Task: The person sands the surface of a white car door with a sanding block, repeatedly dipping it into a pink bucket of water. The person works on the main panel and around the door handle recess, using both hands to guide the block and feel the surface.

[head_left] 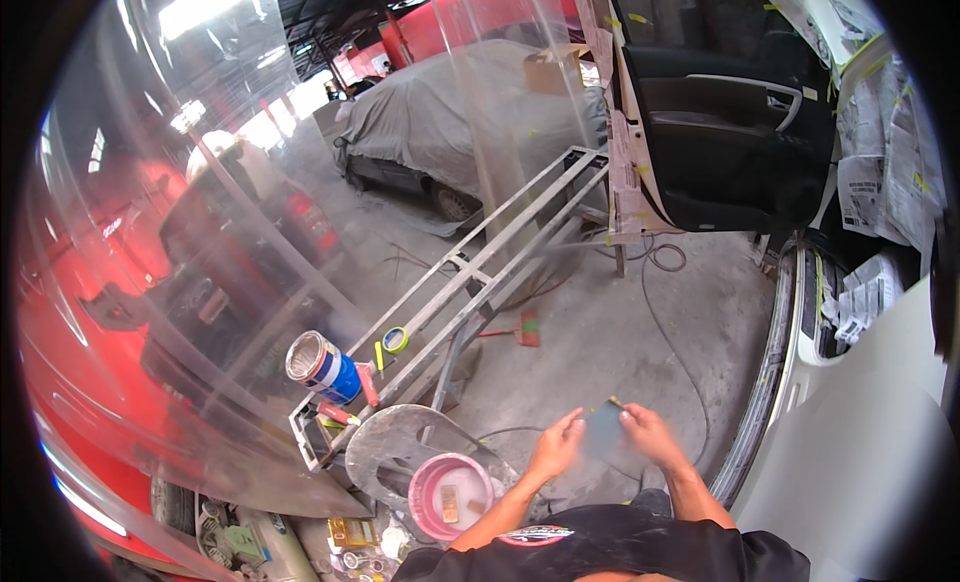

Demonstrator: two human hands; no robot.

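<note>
A thin grey-blue sheet of sandpaper (602,434) spans the gap between my two hands, somewhat blurred. My left hand (560,446) pinches its left edge with the fingers closed. At the opposite edge, my right hand (653,438) grips it, near a small brownish strip along the top. Both hands are held above the grey floor, in front of my body. To the left of my left forearm stands a pink basin (418,495) of cloudy water, with two tan blocks (450,504) in it. The basin rests by a worn, pale oval seat or board (385,437).
A long metal stand (460,282) runs away from me, carrying a blue paint can (335,374) and a tape roll (396,339). On the right are a white car panel (860,402) and an opened black-trimmed door (735,132). A hose (690,362) crosses the floor. Clear plastic curtains (250,232) hang left.
</note>
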